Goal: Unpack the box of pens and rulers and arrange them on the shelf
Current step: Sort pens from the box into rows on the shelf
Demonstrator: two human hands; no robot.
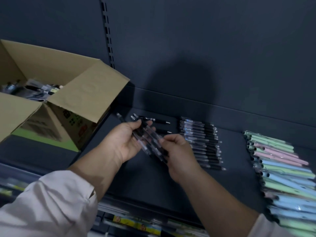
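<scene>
Over the dark shelf [153, 185], my left hand [123, 142] grips a bundle of clear pens with black grips [150, 139]. My right hand [179, 156] pinches the lower end of the same bundle. A neat row of matching clear and black pens [203, 142] lies on the shelf just right of my hands. Two black pens [157, 120] lie behind my hands. The open cardboard box [71, 100] stands at the left, with more pens inside [32, 91].
A long row of pastel green, pink and blue pens [283, 171] fills the right side of the shelf. The dark back panel with a slotted upright [107, 31] rises behind. Packaged goods [136, 223] sit on the lower shelf.
</scene>
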